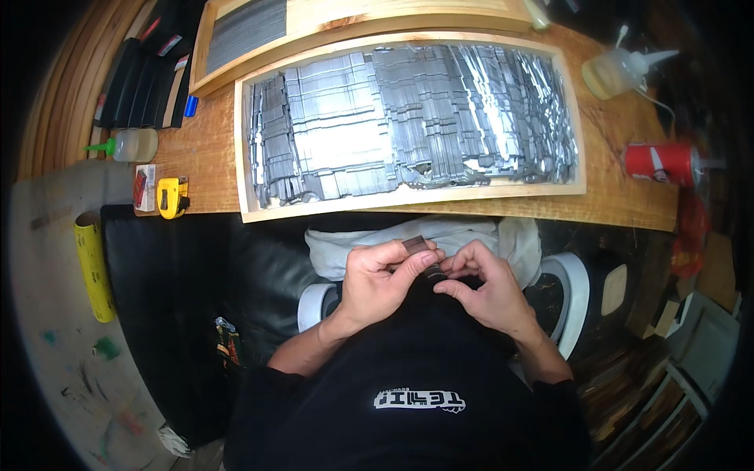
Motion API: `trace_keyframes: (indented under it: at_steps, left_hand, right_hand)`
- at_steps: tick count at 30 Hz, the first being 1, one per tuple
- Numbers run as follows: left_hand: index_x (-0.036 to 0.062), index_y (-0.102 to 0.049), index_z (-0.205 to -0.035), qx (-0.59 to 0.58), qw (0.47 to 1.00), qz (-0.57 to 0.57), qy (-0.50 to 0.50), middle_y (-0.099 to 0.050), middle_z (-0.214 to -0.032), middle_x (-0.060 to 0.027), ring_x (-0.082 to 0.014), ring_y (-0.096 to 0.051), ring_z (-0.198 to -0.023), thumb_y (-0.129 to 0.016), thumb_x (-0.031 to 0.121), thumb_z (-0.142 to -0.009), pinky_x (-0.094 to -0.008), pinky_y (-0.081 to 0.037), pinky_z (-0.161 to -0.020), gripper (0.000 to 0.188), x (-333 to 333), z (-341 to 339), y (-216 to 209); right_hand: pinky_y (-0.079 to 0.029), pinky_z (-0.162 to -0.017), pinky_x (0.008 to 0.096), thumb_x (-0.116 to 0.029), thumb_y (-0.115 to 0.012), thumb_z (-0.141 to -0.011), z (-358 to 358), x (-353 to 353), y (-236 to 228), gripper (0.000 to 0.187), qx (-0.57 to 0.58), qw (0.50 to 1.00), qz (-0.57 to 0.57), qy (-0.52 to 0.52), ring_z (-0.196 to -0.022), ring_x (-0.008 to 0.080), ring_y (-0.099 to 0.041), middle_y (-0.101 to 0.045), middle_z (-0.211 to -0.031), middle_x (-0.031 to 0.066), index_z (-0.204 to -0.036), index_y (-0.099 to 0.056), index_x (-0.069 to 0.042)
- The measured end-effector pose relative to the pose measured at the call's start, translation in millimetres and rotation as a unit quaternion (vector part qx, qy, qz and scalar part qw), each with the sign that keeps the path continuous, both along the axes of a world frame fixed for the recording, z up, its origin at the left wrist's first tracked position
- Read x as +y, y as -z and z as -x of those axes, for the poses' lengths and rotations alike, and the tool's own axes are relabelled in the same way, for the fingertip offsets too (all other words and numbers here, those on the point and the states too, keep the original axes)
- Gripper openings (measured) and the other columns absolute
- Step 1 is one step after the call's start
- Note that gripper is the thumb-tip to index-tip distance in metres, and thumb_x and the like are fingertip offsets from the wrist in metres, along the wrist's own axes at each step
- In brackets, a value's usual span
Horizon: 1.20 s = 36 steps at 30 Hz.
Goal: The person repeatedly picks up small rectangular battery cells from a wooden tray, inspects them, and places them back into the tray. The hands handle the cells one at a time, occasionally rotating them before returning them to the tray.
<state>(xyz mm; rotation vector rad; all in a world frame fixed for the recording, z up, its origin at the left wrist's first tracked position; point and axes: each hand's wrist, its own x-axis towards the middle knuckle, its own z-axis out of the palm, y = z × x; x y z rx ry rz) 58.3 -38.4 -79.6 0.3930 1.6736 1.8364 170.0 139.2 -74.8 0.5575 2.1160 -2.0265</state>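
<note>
Place: workshop | wooden bench (210, 169) | squeeze bottle (616, 76) (long-nozzled) | tray (408, 201) of thin strips (338, 118)

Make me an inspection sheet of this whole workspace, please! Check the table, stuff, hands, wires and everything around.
Surface: wooden table, lit brightly.
Work things: tray of packed grey strips; second tray behind it; dark piece in the left hand.
Clutter: green-tipped bottle and yellow tool at left; squeeze bottle and red can at right.
Hands: left hand pinches the dark piece; right hand close by, its grip unclear.
Cables: thin white cord by the squeeze bottle.
Surroundings: yellow tube at left; pale cloth below the table edge.
</note>
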Motion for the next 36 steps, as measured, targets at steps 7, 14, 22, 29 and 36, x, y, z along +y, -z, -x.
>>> trace_keyframes:
  at_steps: [7,14,22,29,36]
  left_hand:
    - [-0.0091,-0.075,-0.107,0.008,1.0,0.003,0.014,-0.08,-0.097,-0.0157,-0.0168,-0.077,-0.089,-0.075,0.003,-0.097,-0.0277,-0.061,-0.08,0.016,10,-6,-2]
    - [-0.0043,-0.076,-0.105,0.177,0.979,0.057,0.079,-0.076,-0.087,-0.0182,-0.0261,-0.076,-0.074,-0.075,-0.001,-0.092,-0.0313,-0.057,-0.065,0.014,8,-6,-1]
    - [-0.0044,-0.075,-0.102,0.182,0.973,0.086,0.114,-0.071,-0.074,-0.0129,-0.0197,-0.066,-0.06,-0.074,0.0,-0.092,-0.0291,-0.049,-0.057,0.011,-4,-5,1]
    - [-0.0049,-0.074,-0.099,0.174,0.973,0.084,0.125,-0.07,-0.074,-0.0136,-0.0205,-0.066,-0.06,-0.073,-0.001,-0.091,-0.0294,-0.049,-0.057,0.009,-3,-3,-3]
    - [-0.0049,-0.075,-0.099,0.213,0.968,0.084,0.103,-0.069,-0.074,-0.0145,-0.0222,-0.066,-0.06,-0.074,-0.003,-0.089,-0.0299,-0.049,-0.058,0.011,-3,-3,-2]
  right_hand:
    - [-0.059,-0.082,0.0296,-0.005,-0.085,-0.087,-15,1,20,0.027,0.002,0.999,-0.028,0.031,-0.093,0.0167,-0.073,-0.074,-0.1,0.0105,-0.102,-0.063,0.001]
    - [-0.055,-0.072,0.0268,0.0,-0.084,-0.084,27,13,-23,0.026,0.226,0.964,-0.142,-0.018,-0.085,0.0169,-0.069,-0.07,-0.099,0.0082,-0.109,-0.078,0.0]
    - [-0.052,-0.066,0.0242,0.0,-0.085,-0.083,30,10,-7,0.018,0.192,0.981,-0.011,-0.018,-0.077,0.0121,-0.066,-0.07,-0.088,0.0047,-0.101,-0.082,-0.003]
    - [-0.052,-0.066,0.0237,0.0,-0.086,-0.082,31,12,-8,0.016,0.176,0.984,0.003,-0.027,-0.077,0.0115,-0.067,-0.071,-0.086,0.0044,-0.098,-0.082,-0.003]
    - [-0.053,-0.066,0.0243,-0.001,-0.086,-0.082,33,9,-13,0.016,0.187,0.981,-0.036,-0.024,-0.077,0.0127,-0.069,-0.071,-0.088,0.0051,-0.097,-0.082,-0.003]
